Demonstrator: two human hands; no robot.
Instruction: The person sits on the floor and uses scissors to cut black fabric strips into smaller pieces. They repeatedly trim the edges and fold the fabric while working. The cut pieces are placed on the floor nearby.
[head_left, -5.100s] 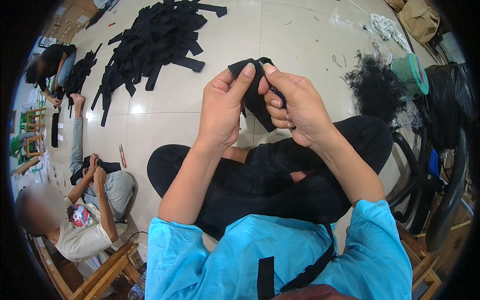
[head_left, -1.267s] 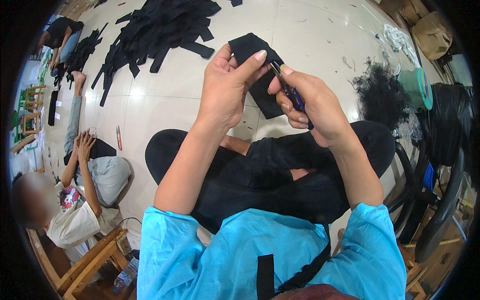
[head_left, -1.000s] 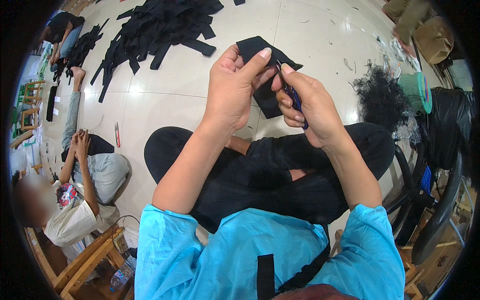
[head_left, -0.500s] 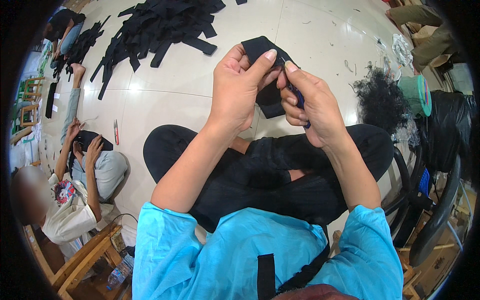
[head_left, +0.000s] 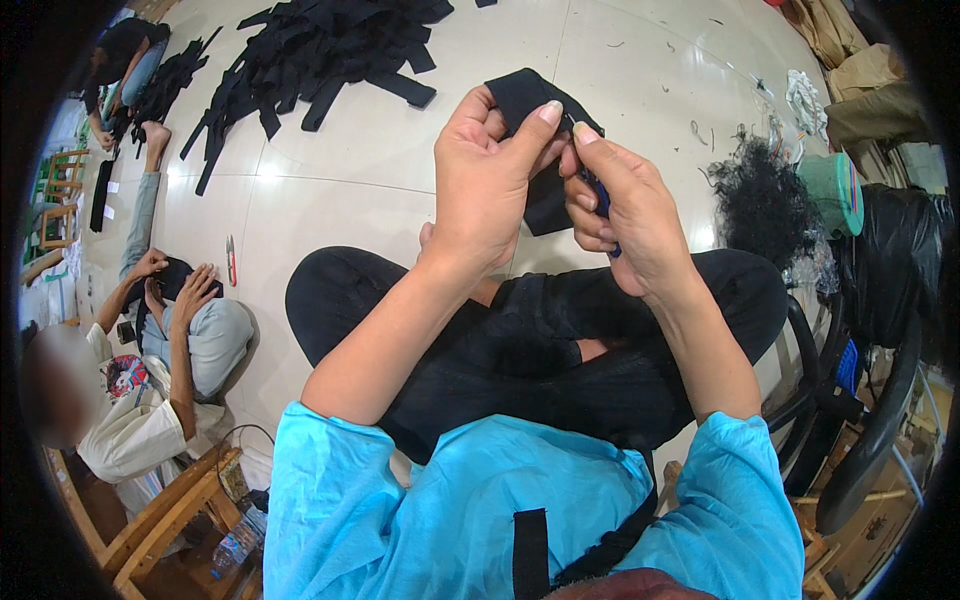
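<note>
A black cloth strip (head_left: 520, 95) is pinched in my left hand (head_left: 480, 195), thumb on top. Its lower part hangs behind my fingers, over the tiled floor. My right hand (head_left: 635, 210) is closed around dark blue-handled thread snips (head_left: 602, 195). Their metal tip meets the strip's edge right beside my left thumb; the blades are mostly covered by fingers. Both hands are raised in front of my crossed legs, almost touching at the cloth.
A big pile of black strips (head_left: 330, 60) lies on the floor ahead. Red-handled snips (head_left: 231, 262) rest to the left, near a seated person (head_left: 140, 400) handling black cloth. At right are a heap of black threads (head_left: 762, 200), a green tub (head_left: 835, 195) and a black chair frame (head_left: 805, 360).
My left hand has shifted slightly right with the strip; my right hand has barely moved. The seated person at left has lowered the raised hand to the cloth.
</note>
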